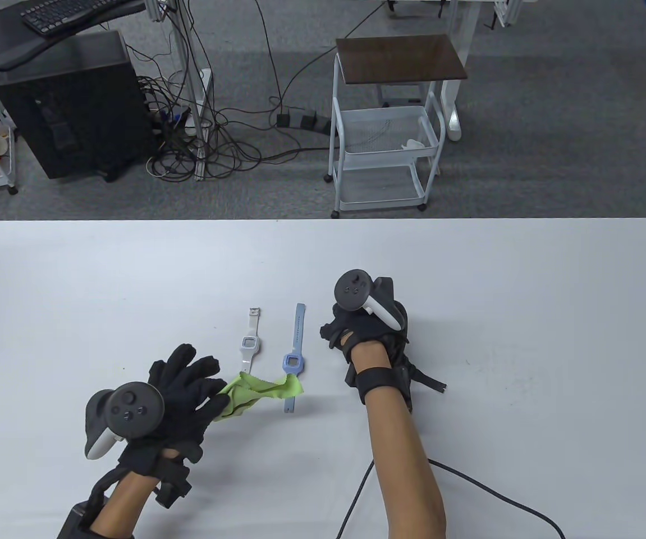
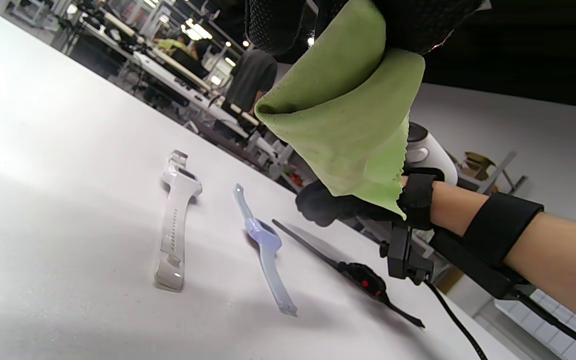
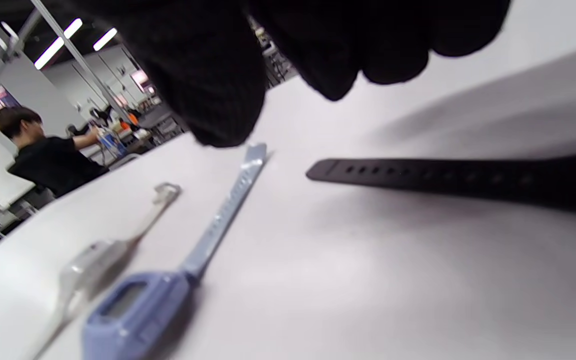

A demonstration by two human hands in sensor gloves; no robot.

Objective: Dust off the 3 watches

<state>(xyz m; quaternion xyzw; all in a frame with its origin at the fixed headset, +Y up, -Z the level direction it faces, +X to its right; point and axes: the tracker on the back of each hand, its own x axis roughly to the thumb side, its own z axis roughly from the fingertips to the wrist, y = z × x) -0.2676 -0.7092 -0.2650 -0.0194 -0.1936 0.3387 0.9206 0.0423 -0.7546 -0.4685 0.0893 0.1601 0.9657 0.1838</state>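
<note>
Right now I see three wristwatches lying flat on the white desk (image 1: 468,269), side by side, straps running away from me. Taking the blue watch (image 1: 292,359) as the landmark: the white watch (image 1: 250,343) lies just to its left, not touching it, and the black watch (image 2: 363,280) lies just to its right. From the table view the black watch is mostly hidden under my right forearm; only the strap end pokes out beside the wrist.

My left hand (image 1: 188,387) hovers to the lower left of the blue watch. Its thumb and fingers pinch a crumpled green microfibre cloth (image 1: 255,393), while the other fingers fan out loosely. The free end of the cloth drapes toward the blue watch and covers part of its lower strap in the table view; the left wrist view shows the cloth hanging above the desk, so I cannot tell whether it touches the watch.

My right hand (image 1: 356,331) sits just right of the blue watch, knuckles up, fingers curled downward over the far strap of the black watch. The right wrist view shows those fingertips (image 3: 208,100) above the desk with nothing between them, and whether they touch the strap I cannot tell.
</note>
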